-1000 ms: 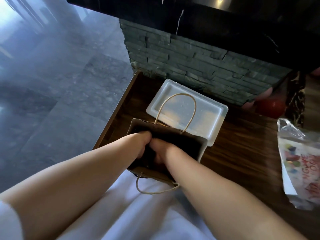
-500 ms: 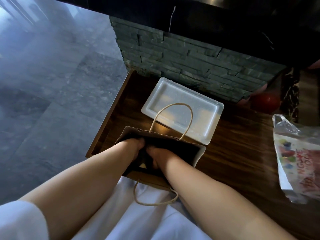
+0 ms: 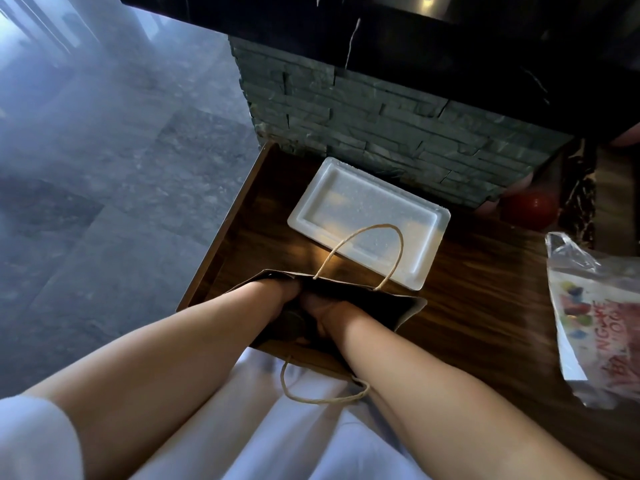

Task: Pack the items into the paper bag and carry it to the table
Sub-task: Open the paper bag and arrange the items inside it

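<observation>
A brown paper bag (image 3: 408, 306) stands at the near edge of a dark wooden top (image 3: 478, 306), mouth up, with one twine handle raised at the far side and the other hanging toward me. My left hand (image 3: 280, 292) and my right hand (image 3: 323, 311) are both pushed down into the bag's mouth, side by side and touching. Their fingers are hidden in the dark interior. A dark rounded shape sits between the wrists; I cannot tell what it is. Just beyond the bag lies a white foam tray (image 3: 367, 216), with nothing on it.
A printed clear plastic bag (image 3: 599, 323) lies at the right edge of the top. A red round object (image 3: 530, 209) sits at the back right by a dark stone-clad wall (image 3: 363, 133). Grey tiled floor (image 3: 104, 168) drops off to the left.
Both hands stay inside the bag. The bag's mouth has flattened and sits slightly nearer to me, farther from the foam tray. The view has shifted a little.
</observation>
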A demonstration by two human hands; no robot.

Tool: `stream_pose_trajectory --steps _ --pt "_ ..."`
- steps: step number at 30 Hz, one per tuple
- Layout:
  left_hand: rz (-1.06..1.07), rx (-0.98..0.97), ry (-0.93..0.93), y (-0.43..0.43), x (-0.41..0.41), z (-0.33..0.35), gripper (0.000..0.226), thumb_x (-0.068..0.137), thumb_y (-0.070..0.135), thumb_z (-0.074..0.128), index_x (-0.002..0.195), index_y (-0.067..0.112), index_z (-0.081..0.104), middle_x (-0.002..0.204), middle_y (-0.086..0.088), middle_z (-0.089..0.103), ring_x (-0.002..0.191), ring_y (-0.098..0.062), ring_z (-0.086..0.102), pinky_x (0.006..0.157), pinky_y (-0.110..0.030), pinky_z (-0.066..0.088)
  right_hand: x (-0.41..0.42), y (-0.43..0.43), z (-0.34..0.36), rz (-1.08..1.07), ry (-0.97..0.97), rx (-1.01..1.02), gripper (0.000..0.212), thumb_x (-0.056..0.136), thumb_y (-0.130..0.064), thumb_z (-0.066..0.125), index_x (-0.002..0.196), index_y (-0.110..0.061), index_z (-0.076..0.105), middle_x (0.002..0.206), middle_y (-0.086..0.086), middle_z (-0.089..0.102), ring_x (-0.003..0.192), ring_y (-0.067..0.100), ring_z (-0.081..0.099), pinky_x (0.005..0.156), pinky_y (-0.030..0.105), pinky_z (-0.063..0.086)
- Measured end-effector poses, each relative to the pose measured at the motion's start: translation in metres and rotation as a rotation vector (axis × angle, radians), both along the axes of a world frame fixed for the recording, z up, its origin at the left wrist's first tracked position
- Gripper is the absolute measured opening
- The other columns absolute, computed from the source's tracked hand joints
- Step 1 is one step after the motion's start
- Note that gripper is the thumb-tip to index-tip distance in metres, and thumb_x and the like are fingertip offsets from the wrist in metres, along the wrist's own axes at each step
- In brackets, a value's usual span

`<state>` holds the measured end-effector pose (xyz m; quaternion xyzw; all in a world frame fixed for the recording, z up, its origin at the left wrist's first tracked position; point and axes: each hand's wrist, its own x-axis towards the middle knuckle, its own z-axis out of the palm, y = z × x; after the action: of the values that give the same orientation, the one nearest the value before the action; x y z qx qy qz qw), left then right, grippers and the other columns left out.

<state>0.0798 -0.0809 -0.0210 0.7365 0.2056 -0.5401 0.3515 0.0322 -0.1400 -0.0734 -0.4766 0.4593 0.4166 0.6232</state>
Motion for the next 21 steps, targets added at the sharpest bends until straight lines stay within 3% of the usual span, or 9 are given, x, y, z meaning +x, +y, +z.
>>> stream_pose_trajectory --steps 4,6,8,10,13,15,17,19,21 --pt "-0.054 -0.018 -0.084 0.003 0.002 0.001 0.032 0.092 0.035 0.057 0.109 0.009 0.066 0.121 -0.019 0.067 0.113 -0.032 0.062 0.105 -0.044 0.046 0.001 -0.001 0.007 0.055 0.041 -0.044 0.054 0.096 -0.054 0.031 0.080 -0.009 0.056 0.055 0.013 0.057 0.051 0.023 0.051 0.035 0.018 0.040" --pt "-0.083 -0.006 -0.095 0.004 0.003 0.004 0.024 0.093 0.033 0.056 0.099 0.011 0.064 0.117 -0.017 0.067 0.112 -0.030 0.062 0.106 -0.041 0.044 0.002 -0.004 0.001 0.074 0.069 -0.090 0.066 0.095 -0.059 0.023 0.074 -0.005 0.054 0.034 0.012 0.054 0.045 0.022 0.051 0.042 0.020 0.040" --pt "-0.093 0.014 -0.093 0.005 0.003 0.004 0.021 0.096 0.030 0.051 0.093 0.012 0.061 0.112 -0.016 0.062 0.105 -0.025 0.059 0.106 -0.038 0.042 0.004 -0.003 -0.003 0.085 0.098 -0.065 0.071 0.093 -0.063 0.019 0.073 -0.004 0.054 0.031 0.011 0.054 0.032 0.020 0.054 0.039 0.016 0.041" --pt "-0.079 0.006 -0.095 0.005 0.003 0.004 0.027 0.101 0.026 0.044 0.096 0.008 0.063 0.116 -0.019 0.060 0.109 -0.025 0.056 0.107 -0.039 0.039 0.006 -0.002 -0.009 0.077 0.101 -0.017 0.075 0.091 -0.066 0.018 0.076 -0.004 0.057 0.040 0.013 0.059 0.035 0.020 0.057 0.039 0.015 0.044" --pt "-0.086 0.027 -0.140 0.003 0.002 0.006 0.035 0.102 0.028 0.039 0.115 0.006 0.063 0.119 -0.017 0.063 0.119 -0.027 0.056 0.108 -0.039 0.039 0.007 -0.003 -0.006 -0.051 0.130 0.059 0.064 0.089 -0.066 0.034 0.100 -0.008 0.060 0.080 0.018 0.065 0.067 0.030 0.065 0.044 0.031 0.057" --pt "-0.112 0.036 -0.149 0.000 0.003 0.007 0.031 0.104 0.025 0.037 0.088 0.011 0.060 0.091 -0.009 0.060 0.106 -0.022 0.054 0.100 -0.032 0.040 0.006 -0.004 0.001 -0.097 0.088 0.054 0.045 0.090 -0.057 0.044 0.103 -0.016 0.057 0.098 0.019 0.063 0.085 0.038 0.065 0.046 0.044 0.059" --pt "-0.108 0.033 -0.185 -0.001 0.002 0.007 0.035 0.105 0.020 0.035 0.073 0.015 0.049 0.077 -0.003 0.049 0.088 -0.019 0.052 0.084 -0.022 0.043 0.002 -0.005 0.006 -0.101 0.044 0.038 0.039 0.090 -0.054 0.047 0.103 -0.019 0.057 0.114 0.019 0.062 0.100 0.040 0.064 0.043 0.043 0.058" --pt "-0.106 0.009 -0.169 -0.001 0.000 0.010 0.031 0.105 0.020 0.033 0.088 0.010 0.058 0.092 -0.009 0.057 0.089 -0.019 0.056 0.078 -0.018 0.043 -0.001 -0.006 0.008 -0.106 0.001 0.053 0.039 0.090 -0.053 0.049 0.108 -0.020 0.059 0.122 0.018 0.061 0.109 0.039 0.062 0.042 0.039 0.058" --pt "-0.108 0.027 -0.172 -0.002 -0.001 0.015 0.035 0.106 0.020 0.031 0.122 0.004 0.057 0.128 -0.018 0.057 0.122 -0.028 0.052 0.100 -0.026 0.039 -0.002 -0.009 0.012 -0.106 -0.033 0.057 0.040 0.090 -0.054 0.047 0.108 -0.022 0.061 0.121 0.015 0.063 0.110 0.036 0.063 0.049 0.038 0.060"
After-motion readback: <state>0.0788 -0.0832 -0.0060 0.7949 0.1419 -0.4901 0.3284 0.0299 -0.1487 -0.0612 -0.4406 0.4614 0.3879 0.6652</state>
